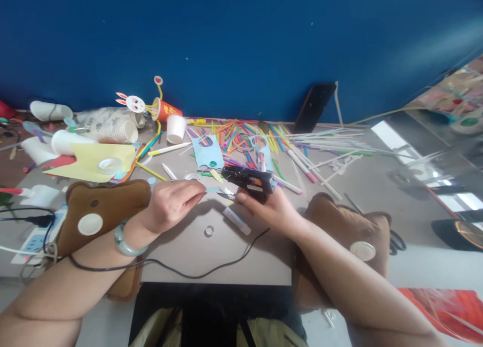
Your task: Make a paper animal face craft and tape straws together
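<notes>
My left hand (pixel 171 203), fingertips pinched together, holds a small light-blue piece of paper (pixel 212 189). Across from it, my right hand (pixel 277 212) is wrapped round a black hot glue gun (pixel 252 180), whose front end points left, just above and right of the paper. A pair of scissors (pixel 227 196) lies under the gap between the hands, partly hidden. Closer to me on the table are a pale tube (pixel 237 220) and a small clear ring (pixel 209 230). A light-blue sheet with cut-out holes (pixel 208 152) lies beyond my hands.
A black cord (pixel 188 276) loops across the front of the table. Brown cushions (pixel 75 196) flank my forearms. Several coloured sticks (pixel 234 135), a white paper cup (pixel 175 129), a red cup (pixel 166 110) with a rabbit figure and a leaning black phone-like slab (pixel 314 108) line the back.
</notes>
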The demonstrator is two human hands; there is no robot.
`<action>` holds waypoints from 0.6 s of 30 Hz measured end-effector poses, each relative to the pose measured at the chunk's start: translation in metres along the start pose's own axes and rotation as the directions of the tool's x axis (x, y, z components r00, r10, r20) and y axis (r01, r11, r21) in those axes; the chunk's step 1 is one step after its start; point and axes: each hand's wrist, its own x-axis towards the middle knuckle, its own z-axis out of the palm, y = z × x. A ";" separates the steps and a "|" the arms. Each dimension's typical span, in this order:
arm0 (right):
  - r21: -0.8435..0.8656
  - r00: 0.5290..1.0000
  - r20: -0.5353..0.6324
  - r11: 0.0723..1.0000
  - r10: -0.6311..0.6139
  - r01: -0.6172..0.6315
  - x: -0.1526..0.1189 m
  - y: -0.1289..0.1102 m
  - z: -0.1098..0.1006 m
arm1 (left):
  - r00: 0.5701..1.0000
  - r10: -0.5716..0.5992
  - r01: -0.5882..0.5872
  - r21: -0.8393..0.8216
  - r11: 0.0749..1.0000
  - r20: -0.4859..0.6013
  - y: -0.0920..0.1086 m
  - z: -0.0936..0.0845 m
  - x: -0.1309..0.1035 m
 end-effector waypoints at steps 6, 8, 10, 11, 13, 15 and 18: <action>-0.057 0.989 0.145 0.998 -0.017 0.026 -0.005 -0.006 -0.016 | 0.955 0.291 -0.294 0.289 0.911 0.054 0.000 -0.013 0.003; -0.076 0.983 0.179 0.996 -0.035 0.050 -0.007 -0.007 -0.018 | 0.942 0.332 -0.329 0.330 0.884 0.051 0.005 -0.015 0.007; -0.097 0.978 0.200 0.992 -0.063 0.084 -0.008 -0.009 -0.019 | 0.933 0.358 -0.345 0.362 0.866 0.033 0.008 -0.016 0.010; -0.107 0.975 0.210 0.990 -0.072 0.096 -0.009 -0.010 -0.019 | 0.929 0.368 -0.350 0.371 0.860 0.023 0.009 -0.015 0.011; -0.123 0.970 0.233 0.987 -0.071 0.102 -0.010 -0.010 -0.020 | 0.923 0.385 -0.358 0.374 0.855 0.002 0.009 -0.015 0.011; -0.136 0.965 0.256 0.986 -0.055 0.092 -0.012 -0.009 -0.019 | 0.919 0.393 -0.362 0.366 0.857 -0.011 0.008 -0.013 0.009; -0.139 0.961 0.272 0.986 -0.048 0.089 -0.013 -0.006 -0.018 | 0.917 0.399 -0.367 0.357 0.859 -0.017 0.008 -0.012 0.007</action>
